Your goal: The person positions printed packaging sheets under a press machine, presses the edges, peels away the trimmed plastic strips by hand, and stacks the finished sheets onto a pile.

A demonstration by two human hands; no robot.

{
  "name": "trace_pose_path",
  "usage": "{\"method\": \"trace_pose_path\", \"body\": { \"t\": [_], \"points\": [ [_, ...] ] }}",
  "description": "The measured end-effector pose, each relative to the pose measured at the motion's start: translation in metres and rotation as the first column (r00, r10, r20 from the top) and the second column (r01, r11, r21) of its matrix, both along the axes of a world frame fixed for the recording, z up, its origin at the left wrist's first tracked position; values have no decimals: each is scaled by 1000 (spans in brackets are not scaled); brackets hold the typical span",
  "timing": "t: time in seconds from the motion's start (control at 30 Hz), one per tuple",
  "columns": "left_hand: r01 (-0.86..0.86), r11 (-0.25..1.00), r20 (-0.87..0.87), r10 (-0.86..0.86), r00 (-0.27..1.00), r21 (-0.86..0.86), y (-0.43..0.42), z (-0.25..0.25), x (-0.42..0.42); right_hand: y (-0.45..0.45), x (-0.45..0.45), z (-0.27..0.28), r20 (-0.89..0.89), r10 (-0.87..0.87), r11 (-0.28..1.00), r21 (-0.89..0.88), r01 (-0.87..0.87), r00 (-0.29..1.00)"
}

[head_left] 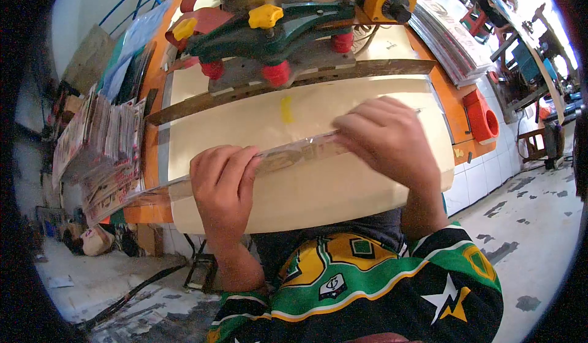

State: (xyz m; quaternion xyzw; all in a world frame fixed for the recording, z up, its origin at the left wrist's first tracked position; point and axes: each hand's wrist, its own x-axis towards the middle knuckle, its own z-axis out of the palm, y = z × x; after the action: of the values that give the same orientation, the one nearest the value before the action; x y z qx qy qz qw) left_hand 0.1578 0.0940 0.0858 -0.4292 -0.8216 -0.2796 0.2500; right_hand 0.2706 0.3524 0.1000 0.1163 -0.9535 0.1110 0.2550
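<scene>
A thin, clear printed sheet or packet point(294, 154) is stretched across the cream work surface point(220, 122), seen nearly edge-on. My left hand point(224, 184) has its fingers wrapped over the near edge of it, left of centre. On the right, my right hand point(383, 138) is closed at its other part, blurred by motion, fingers bent down; what its fingertips hold is hidden. The sheet's left end reaches down past the table's left edge. A yellow mark point(286, 109) lies on the surface beyond the sheet.
A green machine frame point(269, 40) with yellow knobs and red feet stands behind a metal bar point(367, 68). Stacked printed sheets are at left point(113, 131) and right point(450, 40). A red container point(481, 116) hangs by the right edge. Another person point(499, 0) sits far right.
</scene>
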Motion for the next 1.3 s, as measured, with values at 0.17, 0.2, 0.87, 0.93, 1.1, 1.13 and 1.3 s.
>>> {"method": "trace_pose_path", "body": {
  "t": [0.17,0.2,0.87,0.93,1.1,1.13,1.3],
  "points": [
    [41,999,7,-41,999,-34,16,5,0,35,34,-9,-34,-247,862,-465,203,969],
    [62,997,20,-61,998,-44,22,6,1,44,40,-13,-85,-249,865,-467,182,965],
    [381,916,137,-365,921,-124,125,21,31,17,24,-97,13,189,93,-996,-5,982],
    [411,907,140,-397,907,-89,129,18,34,15,24,-100,-4,203,27,-1000,-9,979],
    [425,901,150,-411,899,-81,134,13,39,16,28,-105,78,226,73,-995,63,971],
    [421,903,156,-405,901,-82,135,11,41,16,28,-107,79,228,74,-995,64,970],
    [347,937,158,-335,929,-51,136,5,52,15,30,-110,-2,249,32,-999,-11,968]
  ]
}}
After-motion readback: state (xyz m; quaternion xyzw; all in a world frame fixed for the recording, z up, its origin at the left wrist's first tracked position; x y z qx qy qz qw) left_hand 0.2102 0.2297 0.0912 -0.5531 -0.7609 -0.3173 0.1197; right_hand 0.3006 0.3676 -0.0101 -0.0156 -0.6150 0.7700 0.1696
